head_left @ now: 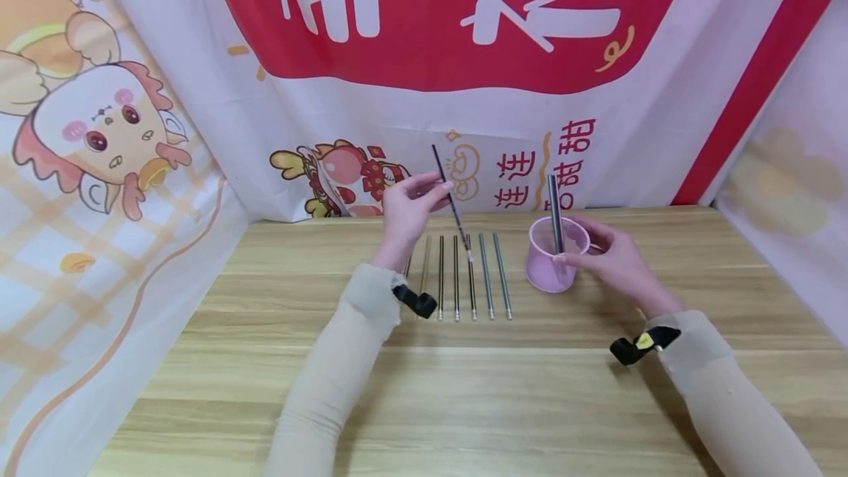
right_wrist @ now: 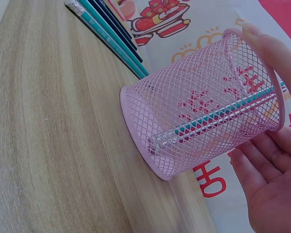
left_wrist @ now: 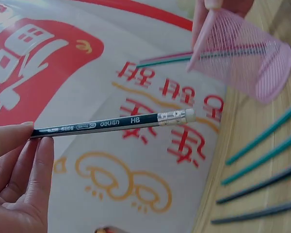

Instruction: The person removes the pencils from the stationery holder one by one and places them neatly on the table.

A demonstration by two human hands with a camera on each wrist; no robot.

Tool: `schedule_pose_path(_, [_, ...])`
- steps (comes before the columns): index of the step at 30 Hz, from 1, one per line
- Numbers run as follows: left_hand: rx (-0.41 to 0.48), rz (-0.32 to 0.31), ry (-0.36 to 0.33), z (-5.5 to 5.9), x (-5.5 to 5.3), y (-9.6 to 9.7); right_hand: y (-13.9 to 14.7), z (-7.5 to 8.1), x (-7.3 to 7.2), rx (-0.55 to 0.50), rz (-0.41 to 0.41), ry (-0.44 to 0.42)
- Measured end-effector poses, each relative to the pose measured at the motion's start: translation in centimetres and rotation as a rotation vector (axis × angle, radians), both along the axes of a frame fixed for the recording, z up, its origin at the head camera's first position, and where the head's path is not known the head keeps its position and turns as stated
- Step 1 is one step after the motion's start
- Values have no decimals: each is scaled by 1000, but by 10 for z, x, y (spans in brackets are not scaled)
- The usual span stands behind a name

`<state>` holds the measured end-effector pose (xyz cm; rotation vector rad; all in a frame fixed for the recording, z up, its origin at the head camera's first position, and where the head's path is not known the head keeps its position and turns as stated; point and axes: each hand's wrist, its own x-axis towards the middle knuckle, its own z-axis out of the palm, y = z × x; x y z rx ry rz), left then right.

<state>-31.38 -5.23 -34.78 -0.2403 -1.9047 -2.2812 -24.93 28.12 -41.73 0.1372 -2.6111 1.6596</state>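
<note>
Between thumb and fingertips, my left hand point(head_left: 407, 213) pinches a dark pencil point(head_left: 452, 199) by its upper part, above the row. Its lettering, with "HB", and a silver ferrule with white eraser point(left_wrist: 190, 115) show in the left wrist view; the eraser end points down. My right hand point(head_left: 619, 262) grips the rim of a pink mesh pen cup point(head_left: 545, 273), thumb at the near side and fingers behind. Inside the cup lean a green pencil point(right_wrist: 211, 118) and a reddish one point(right_wrist: 220, 121), eraser ends at the bottom.
Several pencils lie side by side on the wooden table point(head_left: 464, 389), left of the cup; two are green point(head_left: 486, 274), others dark point(head_left: 456, 278). My left forearm overlaps the row's left end. A printed cloth point(head_left: 424, 109) hangs behind the table, another patterned cloth point(head_left: 99, 256) at left.
</note>
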Motion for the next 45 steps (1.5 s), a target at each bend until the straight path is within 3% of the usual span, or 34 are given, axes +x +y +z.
schedule_pose_path(10, [-210,36,-55,-25,-1,-71,0,0,-1,8,-2,-8])
schedule_pose_path(16, [-382,-8,-145,-24,-1,-98,0,1,0,7,2,-6])
schedule_pose_path(21, [-504,-65,-186,-25,-2,-109,0,2,0,0,13,11])
schedule_pose_path(25, [-569,-79,-218,-31,-5,-114,0,1,0,1,8,12])
schedule_pose_path(31, [-531,-98,-272,-50,-12,-120,0,1,0,5,6,8])
schedule_pose_path(34, [-565,-92,-289,-59,-15,-122,0,1,1,15,2,-3])
schedule_pose_path(38, [-608,-82,-321,-66,-16,-123,0,2,1,14,-3,-18])
schedule_pose_path(45, [-608,-82,-371,-79,-22,-120,0,4,2,33,-2,-28])
